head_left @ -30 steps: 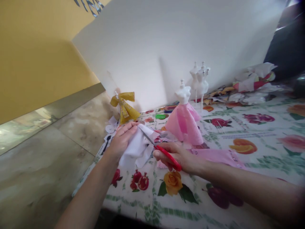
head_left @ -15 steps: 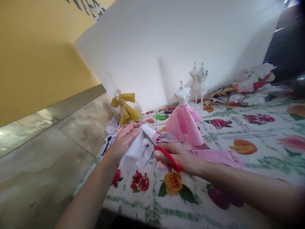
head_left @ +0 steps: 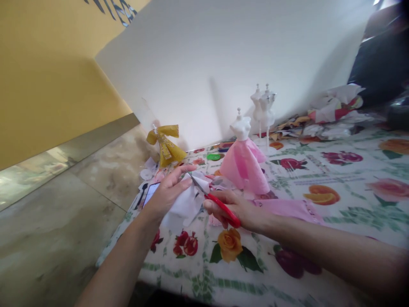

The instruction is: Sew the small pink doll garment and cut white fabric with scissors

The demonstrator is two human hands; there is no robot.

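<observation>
My left hand (head_left: 170,188) is closed on a piece of white fabric (head_left: 183,205), which hangs in folds over the table. My right hand (head_left: 231,209) grips red-handled scissors (head_left: 223,207), their blades reaching up and left to the top edge of the fabric by my left fingertips. Just beyond my right hand stands a small white dress form (head_left: 241,128) wearing a pink skirt (head_left: 241,164). A strip of pink fabric (head_left: 287,209) lies on the table beside my right wrist.
A flowered tablecloth (head_left: 345,183) covers the table. At the back are a doll-sized yellow dress (head_left: 169,145), a green object (head_left: 213,157) and bare white dress forms (head_left: 266,106). A phone (head_left: 150,194) lies left of my left hand. Fabric scraps (head_left: 335,108) are heaped at the back right.
My left fingers have shifted slightly over the fabric, and more of the phone shows beside them. The scissors stay at the fabric's edge. The whole view has shifted a little.
</observation>
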